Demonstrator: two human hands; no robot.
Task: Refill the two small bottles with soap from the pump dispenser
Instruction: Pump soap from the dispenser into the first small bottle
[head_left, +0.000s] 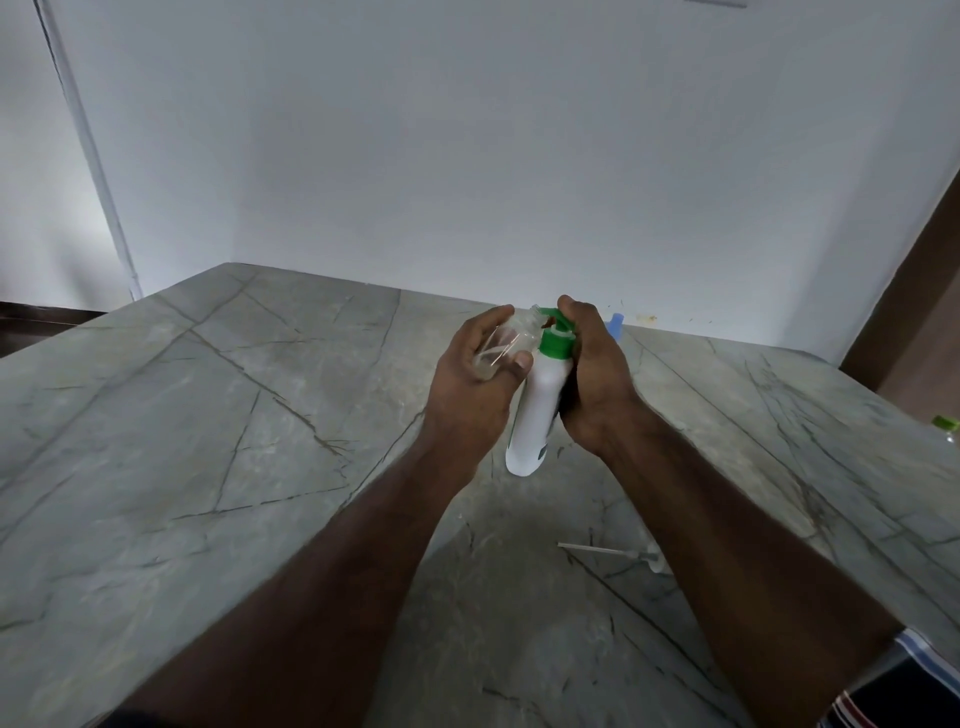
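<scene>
While a loose cap with a thin dip tube (613, 552) lies on the grey marble table (208, 441) nearest the person, both hands work above the tabletop further out. The left hand (475, 379) curls round a small clear bottle (511, 340), tilted with its open neck toward the green pump head (556, 338). The right hand (592, 374) grips the white pump dispenser (537, 415), with one digit on top of the pump. Filling this bottle seems to be the step in hand; next, the nozzle must meet the narrow neck before pressing. The bottle looks nearly empty. Beyond the hands, something blue (615, 325) peeks out, too hidden to identify.
</scene>
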